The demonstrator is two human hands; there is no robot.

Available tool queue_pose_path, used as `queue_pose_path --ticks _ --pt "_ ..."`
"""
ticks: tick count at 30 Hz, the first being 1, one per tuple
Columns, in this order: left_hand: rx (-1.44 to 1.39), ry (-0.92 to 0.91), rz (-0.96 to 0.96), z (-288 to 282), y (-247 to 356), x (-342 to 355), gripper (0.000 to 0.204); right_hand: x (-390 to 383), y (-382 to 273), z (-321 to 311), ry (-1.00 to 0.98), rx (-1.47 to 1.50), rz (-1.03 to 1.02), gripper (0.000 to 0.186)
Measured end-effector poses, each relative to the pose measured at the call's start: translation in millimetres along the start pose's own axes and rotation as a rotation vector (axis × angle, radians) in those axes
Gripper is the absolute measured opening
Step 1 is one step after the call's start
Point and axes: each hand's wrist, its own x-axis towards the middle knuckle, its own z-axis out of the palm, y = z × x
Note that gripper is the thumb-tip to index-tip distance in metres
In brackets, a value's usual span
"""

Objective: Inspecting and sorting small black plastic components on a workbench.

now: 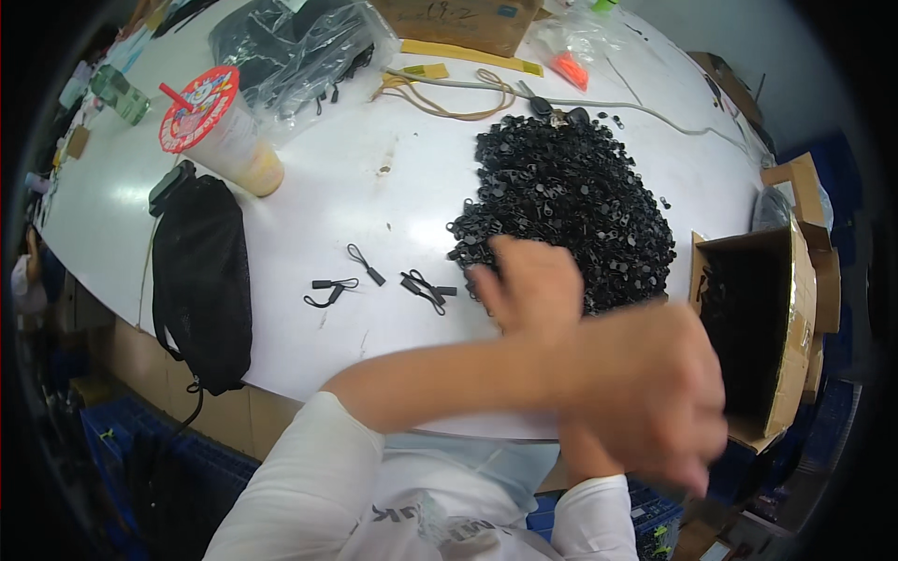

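Note:
My left forearm crosses over my right one. My left hand (659,397), smeared by motion, hangs near the open cardboard box at the right; its fingers bend downward and I cannot tell whether they hold anything. My right hand (538,280) is at the near left edge of a large heap of small black zipper pulls (571,187). Its thumb stands apart from the forefinger, with nothing visible between them; the other fingers are blurred or hidden. Left of it lie several black cord zipper pulls (366,265) with looped ends on the white table (374,196).
The cardboard box (795,327) holds dark contents. A black pouch (201,280) lies at the left, beside a lidded drink cup (224,131) with a red straw. Behind are a clear plastic bag (290,56), a cord loop (449,103), a cable and a carton (458,23).

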Motion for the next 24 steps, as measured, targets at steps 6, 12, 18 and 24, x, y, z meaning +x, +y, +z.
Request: queue_pose_path --ticks 6,12,18,24 --pt "-0.051 0.020 0.124 11 39 14 0.038 24 -54 39 -0.305 -0.160 -0.380 0.024" --pt "-0.013 0.011 0.120 -1 44 16 0.039 25 -60 42 -0.464 -0.307 -0.491 0.007" --pt "0.033 0.043 0.139 -3 37 17 0.039 40 -33 18 -0.573 0.185 -0.352 0.008" --pt "0.094 0.082 0.153 -11 34 19 0.043 28 27 -19 -0.159 1.505 0.066 0.014"
